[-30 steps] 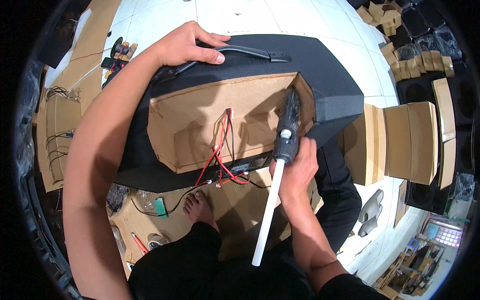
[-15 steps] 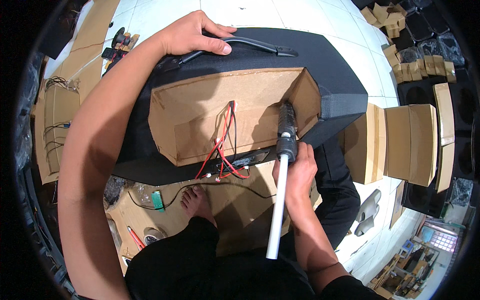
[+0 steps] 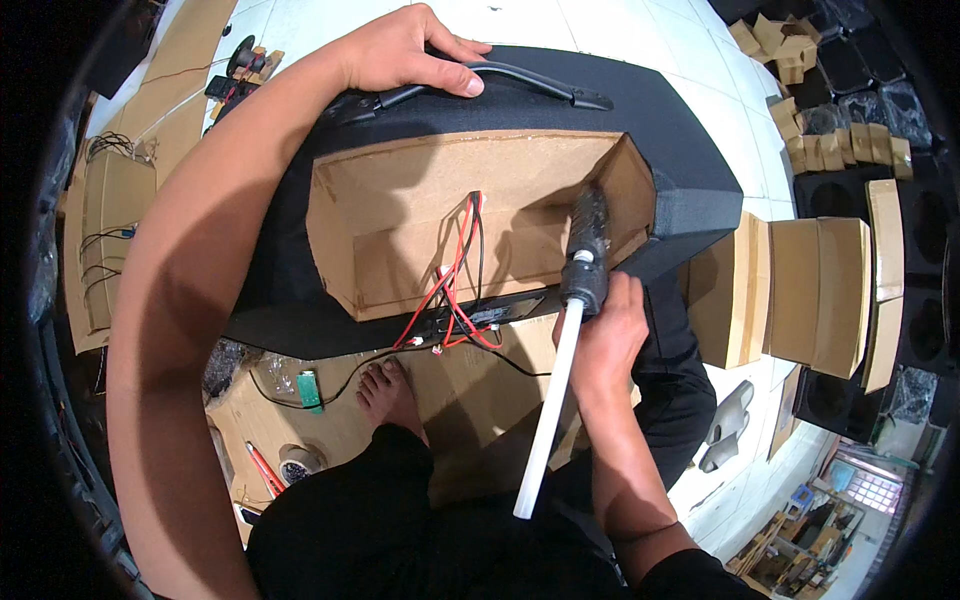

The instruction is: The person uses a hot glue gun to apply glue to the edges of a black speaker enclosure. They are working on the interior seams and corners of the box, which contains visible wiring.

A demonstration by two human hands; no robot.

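A black speaker cabinet (image 3: 690, 150) lies before me, its opening toward me showing bare brown board (image 3: 400, 255) inside. My left hand (image 3: 415, 55) grips the cabinet's far edge, the thumb lying on the black strap handle (image 3: 535, 80). In my right hand (image 3: 612, 340), closed around its grip, is a dark tape-wrapped glue gun (image 3: 590, 235). A long white glue stick (image 3: 547, 425) runs out of its back toward me. The gun's front reaches into the opening by the right inner wall; its tip is hard to make out. Red and black wires (image 3: 476, 240) hang from inside over the near edge.
Below the cabinet are a green circuit board (image 3: 309, 391), a black cable (image 3: 345, 385), a tape roll (image 3: 300, 463) and a red-handled tool (image 3: 264, 470) on cardboard. Brown boxes (image 3: 815, 290) stand right, near grey slippers (image 3: 727, 425). A wired panel (image 3: 110, 240) lies left.
The view has shifted slightly, and the cabinet sits a little farther right and up. The glue stick's rear end has swung left; both hands keep their hold.
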